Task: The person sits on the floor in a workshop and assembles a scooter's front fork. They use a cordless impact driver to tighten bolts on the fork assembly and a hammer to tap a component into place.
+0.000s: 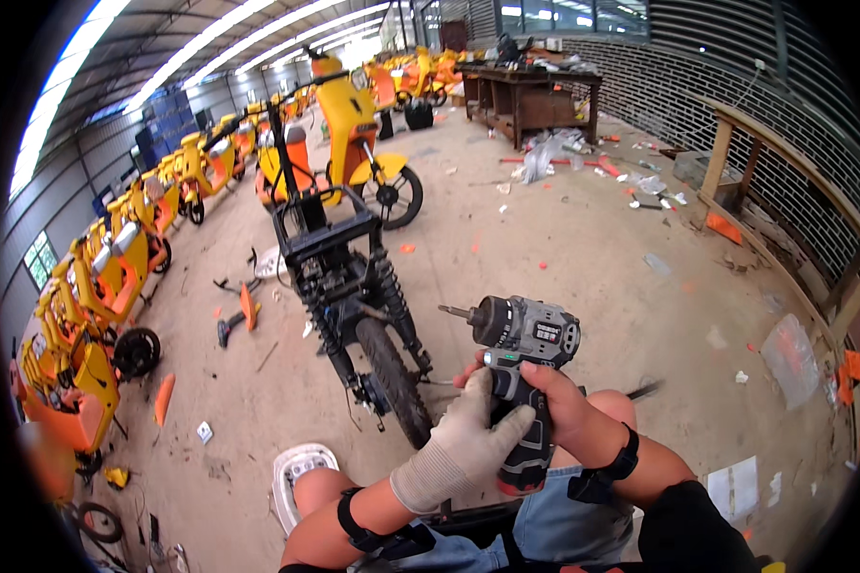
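Note:
A grey and black cordless drill [537,332] is held up in front of me, its bit pointing to the left and a small green light showing above the grip. My left hand [473,435], in a pale knitted glove, is closed around the near left side of the handle. On the other side, my bare right hand [566,409] grips the handle just under the drill body; some of its fingers are hidden behind the tool. Just beyond the drill stands a stripped black scooter frame [330,244] with coil shocks and a wheel with a black tyre [392,382].
A yellow scooter [349,143] stands behind the frame, and rows of yellow scooters [96,286] line the left. Another power tool [229,328] lies on the floor left of the frame. A cluttered wooden desk [530,100] and a wooden bench frame [784,158] stand right. Plastic scraps are strewn around.

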Demonstrator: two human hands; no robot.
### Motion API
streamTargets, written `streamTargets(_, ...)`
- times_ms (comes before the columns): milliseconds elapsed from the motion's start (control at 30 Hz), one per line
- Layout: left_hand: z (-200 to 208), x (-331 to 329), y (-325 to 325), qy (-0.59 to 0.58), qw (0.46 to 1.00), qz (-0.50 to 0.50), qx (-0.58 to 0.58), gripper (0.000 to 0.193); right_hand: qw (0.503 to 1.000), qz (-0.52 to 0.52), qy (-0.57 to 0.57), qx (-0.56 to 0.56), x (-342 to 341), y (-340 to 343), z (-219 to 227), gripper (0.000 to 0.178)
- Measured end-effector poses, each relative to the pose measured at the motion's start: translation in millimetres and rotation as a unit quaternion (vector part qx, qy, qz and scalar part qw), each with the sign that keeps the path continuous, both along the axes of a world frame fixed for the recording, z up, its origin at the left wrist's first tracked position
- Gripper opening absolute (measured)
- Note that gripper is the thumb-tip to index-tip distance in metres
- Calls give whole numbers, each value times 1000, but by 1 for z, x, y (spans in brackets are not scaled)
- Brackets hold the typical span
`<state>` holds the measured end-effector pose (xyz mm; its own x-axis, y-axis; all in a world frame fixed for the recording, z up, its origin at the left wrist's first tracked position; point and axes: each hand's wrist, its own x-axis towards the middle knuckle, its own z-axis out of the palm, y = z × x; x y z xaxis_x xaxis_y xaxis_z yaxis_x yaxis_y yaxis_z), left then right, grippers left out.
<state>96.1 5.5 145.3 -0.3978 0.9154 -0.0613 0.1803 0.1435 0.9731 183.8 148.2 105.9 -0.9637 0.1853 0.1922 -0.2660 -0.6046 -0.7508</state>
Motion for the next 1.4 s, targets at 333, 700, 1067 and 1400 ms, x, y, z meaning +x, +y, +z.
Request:
streamTargets(333, 89, 40, -9, 255, 962, 60, 73, 20, 942, -282, 115, 141, 177, 60, 40, 74)
streamTargets(700, -182, -49, 56, 325, 924, -50, -197, 33, 931, -315, -182, 8, 230, 156, -129, 56)
streamTargets(1067, -415, -33, 148, 353, 829, -257, -350, 52, 834, -176, -507, 124, 205, 185, -342, 26)
streamTargets(1400, -524, 5, 176, 409, 877, -201, -154, 52, 785, -281, -551, 40, 209, 158, -378, 40)
